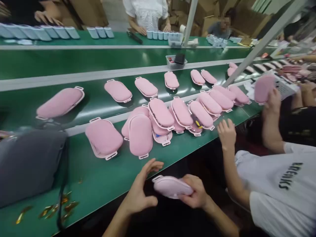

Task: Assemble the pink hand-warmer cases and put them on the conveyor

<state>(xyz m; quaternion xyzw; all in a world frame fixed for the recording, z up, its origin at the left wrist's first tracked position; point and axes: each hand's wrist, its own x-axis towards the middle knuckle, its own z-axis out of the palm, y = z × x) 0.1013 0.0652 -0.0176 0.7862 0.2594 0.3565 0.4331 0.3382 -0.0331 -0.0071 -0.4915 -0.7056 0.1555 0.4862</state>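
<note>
My right hand [194,191] grips one end of a pink oval padded piece [171,187] with a pale plastic rim and a slotted tab at its far end. It is held in front of the table's near edge, slightly blurred. To its left, my left hand [142,191] is open, thumb and fingers apart, with a gap between it and the piece. Just beyond lie more pink padded pieces, among them a single one [103,137] and an upright-lying one [141,135] that overlaps another. Several more overlap in a row [181,112] to the right, with a yellow-and-black tool handle [198,122] among them.
Spaced pink pieces [118,91] lie on the green belt [93,108] beyond. A dark grey bag-like object [29,164] and small gold metal bits [66,204] are at left. A co-worker in a white shirt [278,184] sits close at right. A slanted metal post [261,49] rises behind.
</note>
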